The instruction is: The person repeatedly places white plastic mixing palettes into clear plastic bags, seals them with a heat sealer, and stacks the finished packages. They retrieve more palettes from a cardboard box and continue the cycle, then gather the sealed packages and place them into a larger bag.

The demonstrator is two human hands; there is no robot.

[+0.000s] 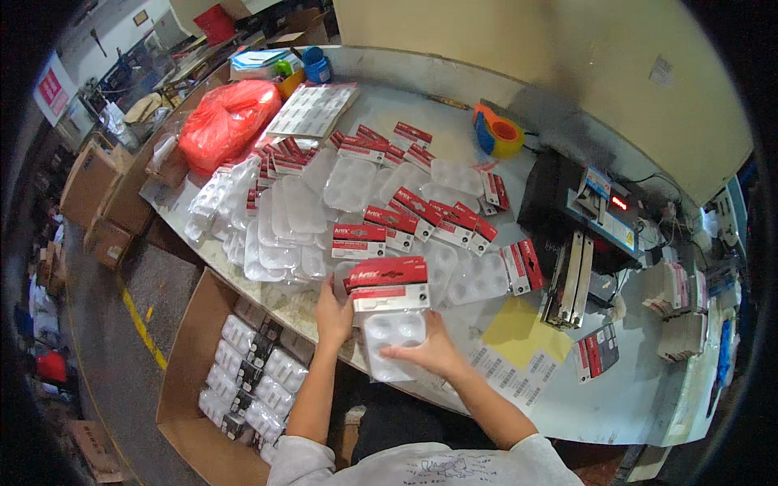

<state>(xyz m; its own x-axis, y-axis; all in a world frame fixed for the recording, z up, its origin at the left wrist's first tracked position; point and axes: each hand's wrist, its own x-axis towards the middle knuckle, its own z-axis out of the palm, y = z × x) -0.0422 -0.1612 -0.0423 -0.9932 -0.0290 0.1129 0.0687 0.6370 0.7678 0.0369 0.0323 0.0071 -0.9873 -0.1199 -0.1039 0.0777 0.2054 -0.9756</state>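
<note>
Both my hands hold a stack of packaged white plastic palettes (395, 332) with round wells and red-and-white header cards, just above the table's near edge. My left hand (334, 314) is closed on the stack's left side by the cards. From the right, my right hand (429, 348) grips the lower part, its thumb lying across the front palette. Beyond them spreads a loose pile of similar packs, with a carded pack (359, 240) closest to the stack. More packed palettes (478, 279) lie just right of it. White trays without visible cards (284, 215) are heaped to the left.
An open cardboard box (185, 381) with several packs stands below the table, left of my legs. On the table (600, 405) are a black machine with a red display (587, 198), a tape dispenser (498, 134), label sheets (515, 377), a yellow sheet (527, 328) and a red bag (227, 121).
</note>
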